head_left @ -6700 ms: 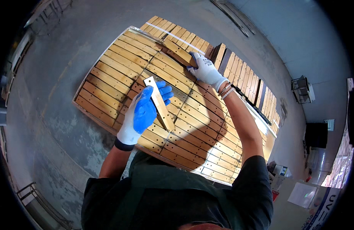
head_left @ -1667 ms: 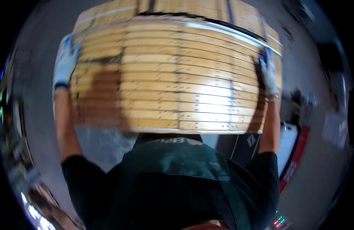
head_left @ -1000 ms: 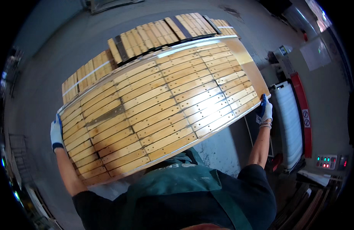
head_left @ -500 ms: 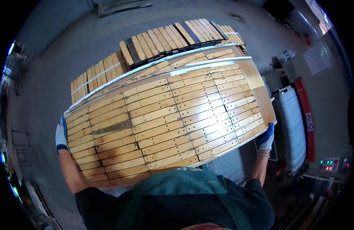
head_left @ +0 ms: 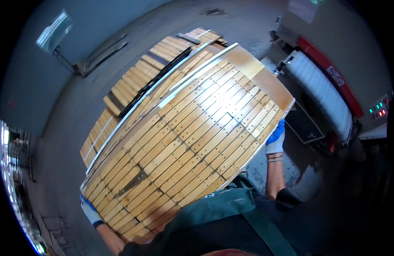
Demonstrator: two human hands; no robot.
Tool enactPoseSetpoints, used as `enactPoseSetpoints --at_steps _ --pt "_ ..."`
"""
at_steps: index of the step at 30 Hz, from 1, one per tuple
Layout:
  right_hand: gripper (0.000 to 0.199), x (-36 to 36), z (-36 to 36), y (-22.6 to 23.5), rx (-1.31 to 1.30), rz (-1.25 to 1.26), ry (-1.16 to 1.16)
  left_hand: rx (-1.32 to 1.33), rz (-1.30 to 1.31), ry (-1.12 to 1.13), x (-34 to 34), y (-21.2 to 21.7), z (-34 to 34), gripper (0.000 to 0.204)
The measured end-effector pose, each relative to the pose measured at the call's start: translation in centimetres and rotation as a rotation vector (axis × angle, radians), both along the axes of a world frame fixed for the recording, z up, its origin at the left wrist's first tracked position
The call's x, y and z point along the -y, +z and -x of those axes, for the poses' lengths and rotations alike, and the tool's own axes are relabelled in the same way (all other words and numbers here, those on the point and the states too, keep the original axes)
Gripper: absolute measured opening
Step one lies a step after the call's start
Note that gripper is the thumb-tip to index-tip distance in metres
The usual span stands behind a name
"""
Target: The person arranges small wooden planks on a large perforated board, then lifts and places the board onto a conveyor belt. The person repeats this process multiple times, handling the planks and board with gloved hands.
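A large shallow tray [head_left: 271, 85] with a pale rim spans the view in front of my body, tilted so its right end lies farther off. Rows of narrow wooden slats [head_left: 180, 149] with small drilled holes cover most of it; a bare brown strip shows at the right end. My left hand [head_left: 91, 211], in a white and blue glove, grips the near-left edge. My right hand [head_left: 275, 138], gloved alike, is closed on the right part of the near edge. The fingertips of both hands are partly hidden by the tray.
Just beyond lies a second tray [head_left: 139, 104] with slats. Behind it stand stacks of slats [head_left: 131, 85], some strapped with a white band. At right is a machine with a white roller [head_left: 318, 89] and red bar [head_left: 340, 87], near a panel of lit buttons [head_left: 379, 108].
The tray has swung counterclockwise in view: its left end is lower and nearer, its right end farther. Both hands keep their grip. The machine at right now appears higher.
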State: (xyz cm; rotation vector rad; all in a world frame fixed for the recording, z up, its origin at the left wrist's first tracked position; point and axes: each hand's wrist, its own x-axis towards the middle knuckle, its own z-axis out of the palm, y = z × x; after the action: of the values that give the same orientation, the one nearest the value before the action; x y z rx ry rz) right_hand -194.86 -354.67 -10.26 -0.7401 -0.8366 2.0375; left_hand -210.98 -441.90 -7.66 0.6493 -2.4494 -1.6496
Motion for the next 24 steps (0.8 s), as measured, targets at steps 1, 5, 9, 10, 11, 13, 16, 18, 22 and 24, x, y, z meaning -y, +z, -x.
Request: enactPoseSetpoints --at_steps 1,5,9,10,11,13,16,18,22,24 --pt "0.065 0.1 -0.2 0.0 0.025 -0.005 -0.009 0.005 -0.004 0.027 -0.1 0.1 0.0 0.068" --pt "0.063 -0.2 -0.4 -0.7 0.004 0.034 0.005 0.05 0.02 0.005 -0.8 -0.2 1.1 0.065" --pt "0.063 -0.6 -0.1 -1.1 0.064 -0.019 -0.043 0.087 0.143 -0.018 -3.1 -2.3 3.4 0.065" --pt "0.062 -0.5 0.1 -1.1 0.058 0.004 -0.061 0.098 0.156 -0.024 -3.5 -2.8 3.8 0.065" --pt "0.06 -0.3 0.2 -1.0 0.004 -0.029 -0.006 0.101 0.17 -0.027 -4.0 -3.1 4.2 0.065" --pt "0.058 0.1 0.5 -0.8 -0.066 0.005 0.037 0.1 0.187 -0.041 -4.6 -3.5 5.0 0.064" --pt "0.055 0.2 1.4 -1.0 -0.163 0.062 0.054 0.087 0.206 -0.076 -5.2 -3.6 6.4 0.064" --pt "0.053 -0.3 2.3 -1.5 -0.14 0.082 0.03 0.075 0.213 -0.097 -5.4 -3.6 7.1 0.064" --pt "0.051 -1.7 3.6 -2.8 -0.141 0.084 -0.059 0.058 0.208 -0.123 -5.2 -4.1 8.1 0.064" --pt "0.051 -2.3 4.0 -3.3 -0.157 0.076 -0.078 0.051 0.204 -0.135 -5.0 -4.2 8.4 0.064"
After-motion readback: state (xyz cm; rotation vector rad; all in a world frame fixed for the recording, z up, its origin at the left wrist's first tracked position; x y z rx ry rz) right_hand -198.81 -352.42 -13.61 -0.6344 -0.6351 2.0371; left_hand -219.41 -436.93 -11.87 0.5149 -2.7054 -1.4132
